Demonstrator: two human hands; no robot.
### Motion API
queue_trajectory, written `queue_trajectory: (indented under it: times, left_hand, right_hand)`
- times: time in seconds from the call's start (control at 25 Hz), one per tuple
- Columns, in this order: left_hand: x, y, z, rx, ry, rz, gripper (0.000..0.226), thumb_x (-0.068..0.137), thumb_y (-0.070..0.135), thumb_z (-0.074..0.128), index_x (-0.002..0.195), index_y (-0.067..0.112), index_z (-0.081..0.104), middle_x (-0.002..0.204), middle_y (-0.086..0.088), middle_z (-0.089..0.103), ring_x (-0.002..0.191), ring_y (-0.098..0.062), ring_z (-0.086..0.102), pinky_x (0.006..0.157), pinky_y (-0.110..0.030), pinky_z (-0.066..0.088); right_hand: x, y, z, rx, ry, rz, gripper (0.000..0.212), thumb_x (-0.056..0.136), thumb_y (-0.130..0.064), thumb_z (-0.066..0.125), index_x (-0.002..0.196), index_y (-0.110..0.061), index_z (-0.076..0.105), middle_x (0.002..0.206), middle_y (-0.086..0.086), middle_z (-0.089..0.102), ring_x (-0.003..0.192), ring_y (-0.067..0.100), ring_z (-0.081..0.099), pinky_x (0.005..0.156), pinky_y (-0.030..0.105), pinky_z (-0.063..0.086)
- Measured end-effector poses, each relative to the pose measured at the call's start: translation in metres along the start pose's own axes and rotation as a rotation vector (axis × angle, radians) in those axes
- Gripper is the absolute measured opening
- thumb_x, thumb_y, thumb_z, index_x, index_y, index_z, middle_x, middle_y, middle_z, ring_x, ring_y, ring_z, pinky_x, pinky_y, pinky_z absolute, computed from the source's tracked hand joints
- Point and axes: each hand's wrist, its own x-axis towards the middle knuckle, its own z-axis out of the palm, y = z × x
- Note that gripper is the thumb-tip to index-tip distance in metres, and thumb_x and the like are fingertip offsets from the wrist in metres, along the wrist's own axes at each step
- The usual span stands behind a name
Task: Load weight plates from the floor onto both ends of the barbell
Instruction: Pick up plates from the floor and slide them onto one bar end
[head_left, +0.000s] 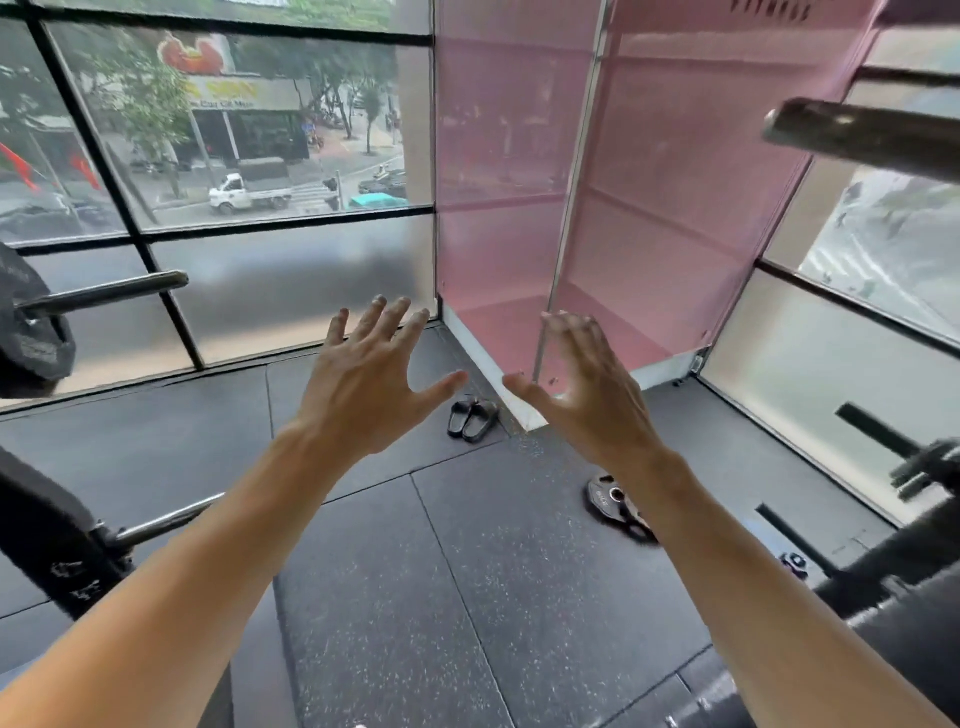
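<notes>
Weight plates (621, 506) down on the dark rubber floor (457, 597), right of centre, a small stack partly hidden behind the right forearm; exact count not readable. Barbell sleeve (862, 132) bare at upper right, jutting in from the edge, no plate visible on the stretch in view. Well apart from the stack, high above it.

Left hand (363, 379) and right hand (587, 395) both raised in mid-air ahead, fingers spread wide and straight, thumbs pointing toward each other, gripping nothing, touching nothing. Right hand slightly blurred.

Judged from this layout: loading on this end not begun, or at least nothing seated on the visible sleeve. Still to do, by the look of it: bend to the stack, lift a plate, slide it onto the sleeve, then the far end, out of view, so its state unknowable.

Elsewhere: another bar (104, 293) at left carrying a dark plate (28, 322), a second loaded bar lower left, possibly separate equipment, hard to say. Pair of black slippers (472, 418) on the floor near the foot of a pink panel (519, 156). Small collar-like piece (795, 564) on the floor at right. Windows over a street behind.
</notes>
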Motion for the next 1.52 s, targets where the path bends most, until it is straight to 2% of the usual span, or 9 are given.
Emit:
queue_trajectory:
  times: [0.12, 0.28, 0.44, 0.6, 0.72, 0.92, 1.08, 1.32, 1.52]
  left_hand:
    - [0.067, -0.048, 0.032, -0.042, -0.030, 0.048, 0.100, 0.084, 0.086, 0.014, 0.156, 0.020, 0.029, 0.165, -0.004, 0.025, 0.154, -0.022, 0.018, 0.124, -0.052, 0.014]
    - [0.148, -0.111, 0.066, -0.050, -0.086, 0.071, 0.102, 0.081, 0.088, 0.010, 0.157, 0.021, 0.028, 0.165, -0.005, 0.025, 0.154, -0.024, 0.018, 0.123, -0.054, 0.016]
    - [0.216, -0.125, 0.105, -0.090, -0.143, 0.147, 0.103, 0.080, 0.088, 0.009, 0.157, 0.023, 0.027, 0.165, -0.005, 0.024, 0.154, -0.024, 0.016, 0.124, -0.054, 0.013]
    - [0.283, -0.102, 0.149, -0.141, -0.189, 0.264, 0.101, 0.082, 0.088, 0.011, 0.157, 0.022, 0.027, 0.165, -0.005, 0.025, 0.153, -0.024, 0.020, 0.123, -0.053, 0.016]
    - [0.341, -0.077, 0.185, -0.141, -0.221, 0.349, 0.101, 0.081, 0.088, 0.012, 0.157, 0.024, 0.026, 0.165, -0.004, 0.025, 0.153, -0.023, 0.021, 0.123, -0.052, 0.017]
    - [0.449, -0.040, 0.241, -0.108, -0.274, 0.429, 0.099, 0.082, 0.088, 0.015, 0.157, 0.024, 0.025, 0.165, -0.004, 0.023, 0.153, -0.024, 0.019, 0.123, -0.054, 0.016]
    - [0.524, -0.008, 0.282, -0.121, -0.313, 0.467, 0.106, 0.077, 0.089, 0.006, 0.158, 0.022, 0.023, 0.165, -0.007, 0.023, 0.153, -0.025, 0.019, 0.124, -0.054, 0.014]
    - [0.600, 0.041, 0.347, -0.167, -0.427, 0.568, 0.109, 0.075, 0.090, 0.004, 0.159, 0.023, 0.020, 0.166, -0.007, 0.018, 0.153, -0.026, 0.017, 0.123, -0.056, 0.015]
    - [0.668, 0.096, 0.398, -0.245, -0.419, 0.741, 0.107, 0.079, 0.090, 0.006, 0.154, 0.017, 0.031, 0.161, -0.010, 0.033, 0.147, -0.028, 0.033, 0.117, -0.058, 0.030]
  right_hand:
    - [0.070, 0.004, 0.035, 0.007, -0.022, 0.111, 0.099, 0.080, -0.086, 0.031, 0.158, -0.029, 0.015, 0.168, -0.001, 0.014, 0.155, 0.020, 0.005, 0.123, 0.051, 0.017]
    - [0.160, -0.015, 0.087, 0.021, -0.069, 0.159, 0.098, 0.082, -0.086, 0.032, 0.159, -0.030, 0.011, 0.168, -0.002, 0.010, 0.155, 0.020, 0.002, 0.123, 0.049, 0.011]
    - [0.204, 0.005, 0.109, 0.014, -0.063, 0.239, 0.094, 0.086, -0.083, 0.037, 0.159, -0.029, 0.012, 0.168, -0.003, 0.009, 0.155, 0.019, 0.001, 0.122, 0.048, 0.012]
    - [0.234, 0.065, 0.113, -0.018, -0.038, 0.368, 0.092, 0.086, -0.082, 0.039, 0.159, -0.031, 0.013, 0.168, -0.003, 0.010, 0.155, 0.016, 0.002, 0.121, 0.049, 0.015]
    - [0.261, 0.114, 0.123, -0.018, 0.024, 0.431, 0.099, 0.081, -0.088, 0.032, 0.159, -0.029, 0.015, 0.167, -0.003, 0.014, 0.155, 0.016, 0.006, 0.119, 0.050, 0.021]
    - [0.332, 0.200, 0.137, -0.013, 0.076, 0.510, 0.097, 0.084, -0.085, 0.033, 0.157, -0.023, 0.020, 0.164, 0.001, 0.020, 0.151, 0.019, 0.021, 0.113, 0.057, 0.037]
    - [0.379, 0.260, 0.136, -0.037, 0.068, 0.567, 0.096, 0.085, -0.084, 0.032, 0.158, -0.023, 0.019, 0.165, 0.001, 0.018, 0.152, 0.021, 0.018, 0.114, 0.060, 0.034]
    - [0.413, 0.335, 0.144, -0.085, 0.042, 0.700, 0.100, 0.081, -0.090, 0.024, 0.157, -0.025, 0.018, 0.165, 0.003, 0.019, 0.151, 0.023, 0.019, 0.108, 0.063, 0.040]
    - [0.426, 0.383, 0.136, -0.151, 0.072, 0.921, 0.103, 0.079, -0.088, 0.023, 0.158, -0.022, 0.019, 0.167, 0.005, 0.016, 0.154, 0.026, 0.010, 0.116, 0.063, 0.029]
